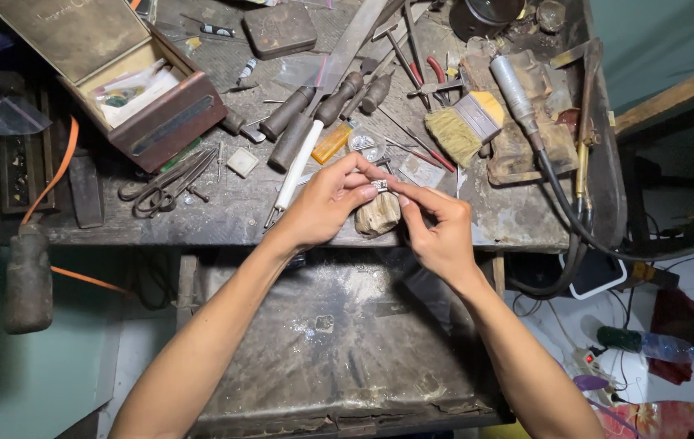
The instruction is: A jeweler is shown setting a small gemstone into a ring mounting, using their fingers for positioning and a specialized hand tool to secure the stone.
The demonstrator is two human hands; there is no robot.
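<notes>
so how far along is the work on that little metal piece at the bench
Done: nothing finished shows apart from the small metal piece itself. In hand: the left hand and right hand both pinch it in a fingertip grip above the worn wooden bench peg. Left: hard to judge; the brush, the scissors and the wooden-handled tools lie untouched on the workbench.

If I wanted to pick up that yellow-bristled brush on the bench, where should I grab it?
Probably by the flat yellow-and-grey handle of the brush, coming from above: it lies flat, handle pointing up-right, bristles spreading down-left, and tools crowd its sides.
</notes>
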